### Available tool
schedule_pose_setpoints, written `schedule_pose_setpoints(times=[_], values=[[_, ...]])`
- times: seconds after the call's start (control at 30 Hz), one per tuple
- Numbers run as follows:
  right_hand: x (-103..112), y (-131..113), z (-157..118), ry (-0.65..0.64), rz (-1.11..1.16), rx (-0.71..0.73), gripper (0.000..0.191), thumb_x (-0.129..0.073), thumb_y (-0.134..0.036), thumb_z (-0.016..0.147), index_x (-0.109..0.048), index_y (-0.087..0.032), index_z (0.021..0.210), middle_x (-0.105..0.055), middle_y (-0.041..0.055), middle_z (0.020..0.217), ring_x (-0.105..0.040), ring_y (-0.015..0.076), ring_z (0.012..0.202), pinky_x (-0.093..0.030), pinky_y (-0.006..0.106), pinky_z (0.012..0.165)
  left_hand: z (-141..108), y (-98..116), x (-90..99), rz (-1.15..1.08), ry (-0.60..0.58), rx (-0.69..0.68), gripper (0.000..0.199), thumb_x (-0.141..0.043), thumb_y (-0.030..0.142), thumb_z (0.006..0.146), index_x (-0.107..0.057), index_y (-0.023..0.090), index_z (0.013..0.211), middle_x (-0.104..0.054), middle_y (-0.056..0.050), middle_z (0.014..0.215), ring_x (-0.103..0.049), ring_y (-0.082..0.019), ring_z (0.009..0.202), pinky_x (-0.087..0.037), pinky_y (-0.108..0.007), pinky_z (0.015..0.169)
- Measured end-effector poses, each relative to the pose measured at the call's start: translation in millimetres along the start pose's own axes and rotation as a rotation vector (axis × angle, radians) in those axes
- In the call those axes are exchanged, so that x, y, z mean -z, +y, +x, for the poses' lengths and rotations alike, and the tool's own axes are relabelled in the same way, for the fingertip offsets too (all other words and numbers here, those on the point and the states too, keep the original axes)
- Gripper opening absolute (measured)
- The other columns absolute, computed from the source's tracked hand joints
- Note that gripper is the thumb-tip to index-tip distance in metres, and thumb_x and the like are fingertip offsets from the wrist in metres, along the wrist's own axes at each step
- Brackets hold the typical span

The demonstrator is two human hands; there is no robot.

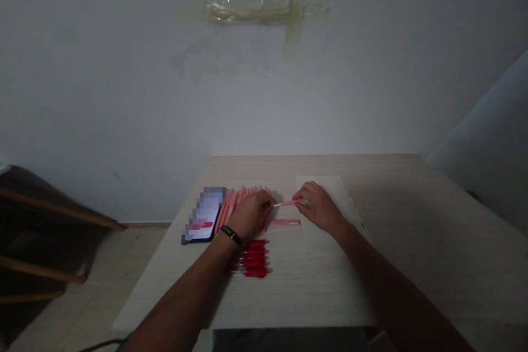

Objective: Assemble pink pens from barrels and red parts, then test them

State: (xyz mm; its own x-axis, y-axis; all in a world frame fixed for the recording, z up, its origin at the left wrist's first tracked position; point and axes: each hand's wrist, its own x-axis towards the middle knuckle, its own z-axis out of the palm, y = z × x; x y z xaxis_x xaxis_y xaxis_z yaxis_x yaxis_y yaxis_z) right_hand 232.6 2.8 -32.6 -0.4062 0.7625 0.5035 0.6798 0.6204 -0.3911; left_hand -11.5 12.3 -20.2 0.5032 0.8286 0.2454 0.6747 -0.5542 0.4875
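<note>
Chair legs (61,214): wooden, on the floor well to the left of both hands.
Phone (204,217): flat on the worktop (313,297), just left of the left hand – screen lit, partly blurred.
Wristband (231,235): dark, around the left wrist.
Pink pens (231,206): laid side by side in a row, under and just beyond the left hand, which hides part of them.
Left hand (256,212): fingertips pinched together on the white end of the held pen.
Red pens (256,258): a small stack of them nearer the body than the left hand, beside its wrist.
Loose pen (284,222): pink, lying crosswise just below the gap between the hands.
Held pen (289,203): pink with a white end – spans the gap between the two hands, roughly level.
Right hand (317,203): fingers closed around the other end of the held pen.
Sheet (336,190): pale, flat beneath the right hand and forearm, reaching past them on the far side.
</note>
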Motion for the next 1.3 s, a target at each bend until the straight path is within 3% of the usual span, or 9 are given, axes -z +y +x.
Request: schedule_pose_setpoints(times=[0.17, 0.33, 0.7, 1.03, 1.3], values=[[-2.4, -3.2, 0.2, -0.02, 0.063, 0.019, 0.015, -0.069, -0.008, 0.084, -0.065, -0.021, 0.091, -0.062, 0.0041, 0.093, -0.054, 0.0216, 0.095, -0.043, 0.035, 0.085, 0.4, 1.6, -1.6, -0.102, -0.012, 0.018, 0.018, -0.061, 0.014, 0.087, -0.071, 0.022, 0.099, -0.071, -0.002, 0.096, -0.063, -0.019, 0.088, -0.046, -0.03, 0.078], [-5.8, -7.0, 0.1, -0.038, 0.091, 0.049, 0.012, -0.069, -0.011, 0.086, -0.064, -0.02, 0.09, -0.062, 0.003, 0.09, -0.054, 0.0206, 0.091, -0.043, 0.034, 0.082, 1.1, 5.6, -2.1, -0.172, -0.03, -0.053, 0.012, -0.062, 0.019, 0.089, -0.07, 0.021, 0.098, -0.068, -0.002, 0.091, -0.061, -0.018, 0.085, -0.045, -0.029, 0.077], [-12.6, -15.1, -1.2, -0.032, 0.133, 0.053, 0.005, -0.067, -0.019, 0.091, -0.063, -0.021, 0.092, -0.063, 0.0033, 0.089, -0.056, 0.0201, 0.089, -0.043, 0.034, 0.083, 0.6, 12.5, -4.8, -0.351, 0.089, -0.119, 0.023, -0.054, 0.023, 0.095, -0.064, 0.021, 0.115, -0.059, -0.008, 0.108, -0.056, -0.019, 0.098, -0.049, -0.034, 0.086], [-14.7, -12.8, -1.9, -0.064, 0.121, 0.061, 0.002, -0.065, -0.022, 0.092, -0.064, -0.021, 0.091, -0.064, 0.0043, 0.09, -0.056, 0.021, 0.091, -0.044, 0.035, 0.083, 0.6, 13.8, -5.2, -0.307, 0.084, -0.193, 0.026, -0.054, 0.026, 0.095, -0.061, 0.019, 0.118, -0.058, -0.01, 0.112, -0.054, -0.021, 0.106, -0.046, -0.037, 0.095], [-14.2, -15.4, -2.1, -0.086, 0.075, 0.08, 0.004, -0.064, -0.022, 0.093, -0.067, -0.021, 0.092, -0.065, 0.0047, 0.092, -0.056, 0.021, 0.093, -0.043, 0.035, 0.084, 0.4, 18.2, -6.9, -0.298, 0.045, -0.205, 0.031, -0.055, 0.014, 0.088, -0.06, 0.019, 0.118, -0.058, -0.009, 0.112, -0.054, -0.022, 0.108, -0.045, -0.038, 0.097]])
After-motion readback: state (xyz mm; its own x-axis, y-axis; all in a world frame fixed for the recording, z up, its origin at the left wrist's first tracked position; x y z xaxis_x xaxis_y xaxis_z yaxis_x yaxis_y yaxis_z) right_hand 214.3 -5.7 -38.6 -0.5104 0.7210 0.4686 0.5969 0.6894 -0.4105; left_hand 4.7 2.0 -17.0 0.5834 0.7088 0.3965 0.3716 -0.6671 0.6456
